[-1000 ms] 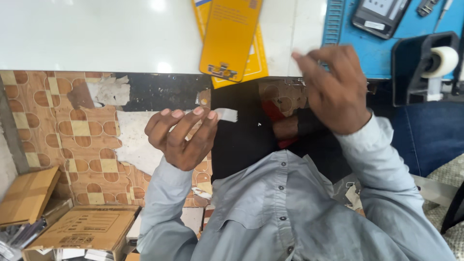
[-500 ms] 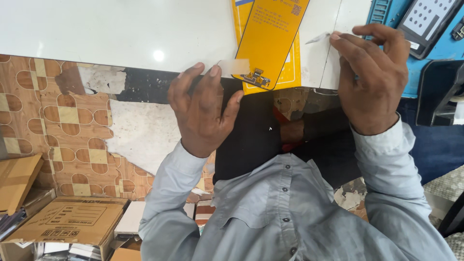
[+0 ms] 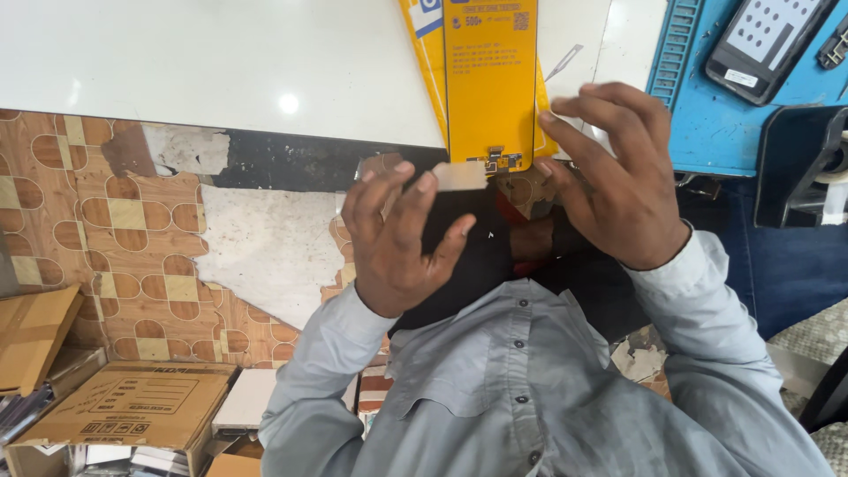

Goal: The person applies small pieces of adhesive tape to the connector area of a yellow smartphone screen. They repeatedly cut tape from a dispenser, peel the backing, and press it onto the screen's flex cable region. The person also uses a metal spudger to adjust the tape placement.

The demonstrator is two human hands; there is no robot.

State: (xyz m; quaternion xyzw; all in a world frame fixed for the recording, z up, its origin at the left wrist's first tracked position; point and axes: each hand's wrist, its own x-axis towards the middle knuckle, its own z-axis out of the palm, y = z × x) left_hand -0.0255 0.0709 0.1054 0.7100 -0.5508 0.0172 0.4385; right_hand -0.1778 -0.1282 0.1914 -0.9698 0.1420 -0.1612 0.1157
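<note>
My left hand (image 3: pixel 397 243) is raised in front of my chest, its fingertips pinching a small pale strip (image 3: pixel 459 175) just under the bottom end of a long yellow package (image 3: pixel 490 79). The package lies on the white tabletop (image 3: pixel 221 62) over a second yellow pack, with a small flex connector at its lower edge. My right hand (image 3: pixel 618 181) is curled at the package's lower right edge, index finger and thumb on that edge. A thin clear sliver (image 3: pixel 565 60) lies on the table just above this hand.
A blue work mat (image 3: pixel 698 106) at the right carries a dark device with a white screen (image 3: pixel 764 40). A black tape dispenser (image 3: pixel 808 163) stands beside it. Cardboard boxes (image 3: pixel 132 402) sit on the patterned floor at lower left.
Both hands came closer together at the yellow package's lower end. My right hand dropped from the table's far side to the package edge. My left hand now holds the strip up.
</note>
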